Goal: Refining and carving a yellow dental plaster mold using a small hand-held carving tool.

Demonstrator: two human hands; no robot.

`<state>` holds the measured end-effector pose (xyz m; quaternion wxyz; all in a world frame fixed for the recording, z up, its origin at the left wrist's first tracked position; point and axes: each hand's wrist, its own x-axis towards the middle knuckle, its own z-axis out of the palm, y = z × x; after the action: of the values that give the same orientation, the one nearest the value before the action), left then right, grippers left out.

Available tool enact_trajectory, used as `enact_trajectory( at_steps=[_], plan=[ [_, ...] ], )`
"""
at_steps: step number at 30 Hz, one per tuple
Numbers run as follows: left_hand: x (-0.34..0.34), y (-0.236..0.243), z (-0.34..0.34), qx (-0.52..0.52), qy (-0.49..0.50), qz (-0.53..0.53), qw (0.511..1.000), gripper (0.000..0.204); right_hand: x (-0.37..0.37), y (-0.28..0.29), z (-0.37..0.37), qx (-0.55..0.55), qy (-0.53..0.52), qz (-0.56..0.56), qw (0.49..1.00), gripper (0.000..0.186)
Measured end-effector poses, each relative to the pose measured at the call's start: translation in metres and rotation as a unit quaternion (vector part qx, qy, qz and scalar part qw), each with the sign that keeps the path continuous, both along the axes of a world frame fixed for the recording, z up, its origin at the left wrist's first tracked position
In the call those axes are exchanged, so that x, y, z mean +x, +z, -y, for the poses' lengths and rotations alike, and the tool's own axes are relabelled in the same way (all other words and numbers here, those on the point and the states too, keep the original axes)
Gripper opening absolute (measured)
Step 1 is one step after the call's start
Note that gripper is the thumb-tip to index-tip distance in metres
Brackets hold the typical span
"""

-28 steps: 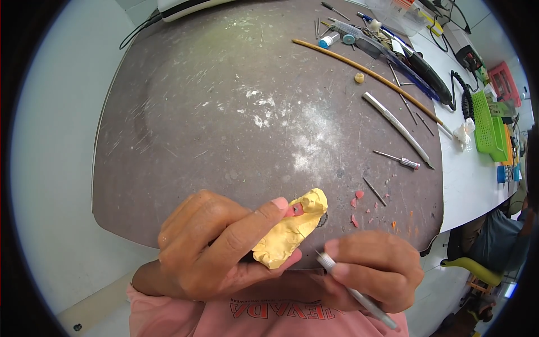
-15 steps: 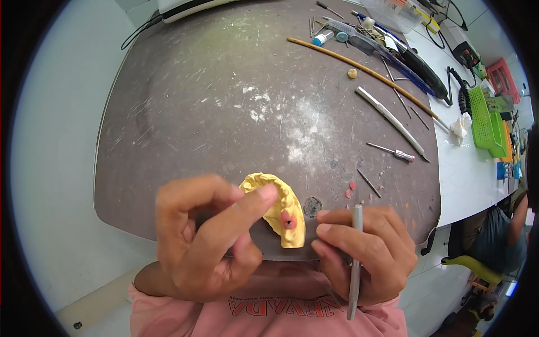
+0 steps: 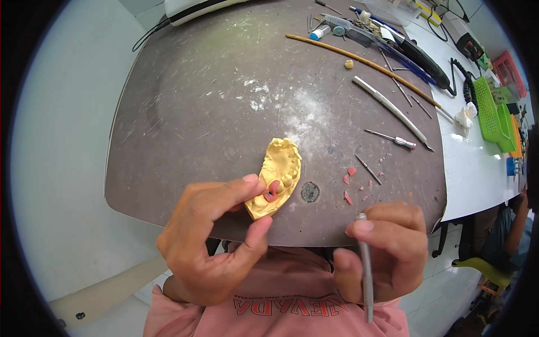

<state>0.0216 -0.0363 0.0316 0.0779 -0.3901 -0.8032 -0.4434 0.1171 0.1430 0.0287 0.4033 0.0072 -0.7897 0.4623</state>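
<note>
My left hand (image 3: 199, 238) grips the lower end of a yellow dental cast (image 3: 279, 157) between thumb and fingertips, over the front part of the desk board. A pink insert (image 3: 272, 195) with a small dark hole sits on the cast near my fingertips. My right hand (image 3: 396, 247) is curled around an upright silver metal tool handle (image 3: 367, 281), to the right of the cast and apart from it. Small pink chips (image 3: 349, 197) and a thin metal bur (image 3: 368, 168) lie on the board beyond my right hand.
The scratched brown board (image 3: 185, 112) carries a wooden stick (image 3: 359, 56), metal knife (image 3: 387, 106), small screwdriver (image 3: 393, 139), tooth-like piece (image 3: 348, 64) and black handpiece (image 3: 415, 56). Green baskets (image 3: 494, 118) stand at right, near a seated person (image 3: 505, 224). A white machine (image 3: 202, 8) stands at back left.
The cast has turned and moved away from me, its pink part now nearer me. My left fingers have shifted onto its lower end. My right hand has moved rightward with the tool.
</note>
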Motion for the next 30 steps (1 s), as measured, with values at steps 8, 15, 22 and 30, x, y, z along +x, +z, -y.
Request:
enact_trajectory(
  at_steps=[8, 15, 22, 30],
  plan=[
    [0.005, 0.005, 0.0, 0.067, 0.04, 0.149, 0.986, 0.044, -0.002, -0.009, 0.002, 0.053, 0.06, -0.029, 0.996, 0.036],
    [0.005, 0.003, 0.001, 0.065, 0.047, 0.139, 0.987, 0.035, -0.011, -0.007, 0.007, 0.08, 0.054, -0.023, 0.995, 0.033],
    [0.004, 0.002, 0.0, 0.047, 0.04, 0.082, 0.995, 0.034, -0.016, -0.008, 0.01, 0.062, 0.05, -0.034, 0.996, 0.029],
    [0.001, -0.006, 0.001, 0.053, 0.028, 0.058, 0.997, 0.033, -0.019, -0.007, 0.01, 0.045, 0.063, -0.016, 0.997, 0.028]
  ],
)
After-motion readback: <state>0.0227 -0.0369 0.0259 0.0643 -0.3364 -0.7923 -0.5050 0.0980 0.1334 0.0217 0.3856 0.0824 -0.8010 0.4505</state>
